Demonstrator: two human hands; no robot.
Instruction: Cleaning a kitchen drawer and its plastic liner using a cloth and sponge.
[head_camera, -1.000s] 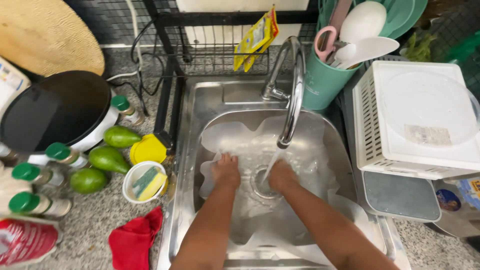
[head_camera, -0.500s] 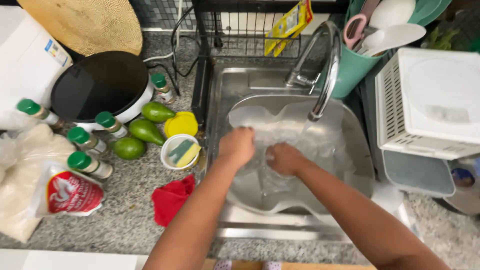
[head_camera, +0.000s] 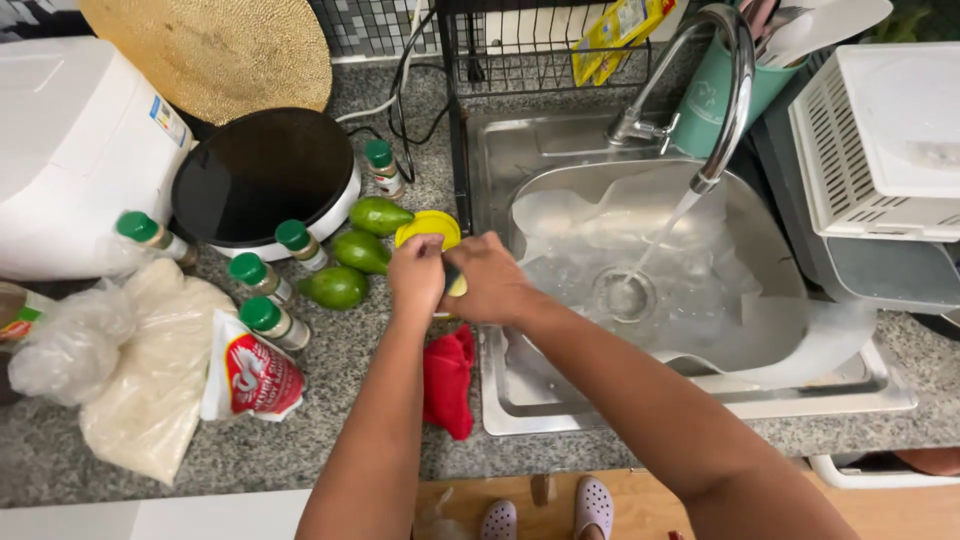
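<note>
I see the sink (head_camera: 520, 150) on the right with a clear plastic sheet (head_camera: 800, 345) lying in it and water running from the tap (head_camera: 735, 90) onto it. Left of the sink, on the counter (head_camera: 330, 440), sit a cooker (head_camera: 262, 180), a rice bag (head_camera: 150, 390), three avocados (head_camera: 355, 252) and a red cloth (head_camera: 448, 380). Both hands meet over the sink's left rim. My left hand (head_camera: 416, 275) is curled, fingertips at the yellow lid (head_camera: 425, 228). My right hand (head_camera: 490, 285) is closed around something small and dark beside that lid; I cannot tell what it is.
</note>
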